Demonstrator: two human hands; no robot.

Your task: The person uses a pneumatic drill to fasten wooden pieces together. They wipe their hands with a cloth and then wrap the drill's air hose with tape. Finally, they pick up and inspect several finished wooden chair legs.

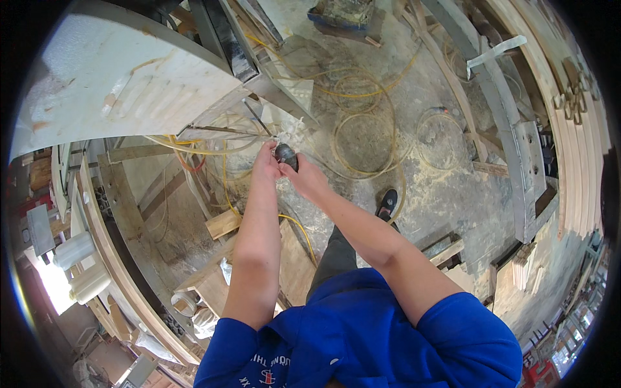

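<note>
Both hands are out in front of me at the middle of the head view, close together around a dark, rounded tool point(285, 155), its exact kind unclear. My right hand point(306, 179) is closed around its near end, with the thumb lying along the body. On the tool's left side, my left hand point(266, 163) is closed against it, fingers partly hidden. Just beyond the fingertips is a thin dark rod point(258, 118) that slants up to the left; whether it joins the tool cannot be made out. Pale hose loops point(213, 147) hang to the left of my hands.
A large whitish metal panel point(129, 84) juts in at upper left. Coiled yellowish hoses point(362, 145) lie across the dusty concrete floor. A wooden block point(223, 224) is below my left hand. At right stand a grey metal frame point(508, 142) and stacked pale wood strips point(585, 168).
</note>
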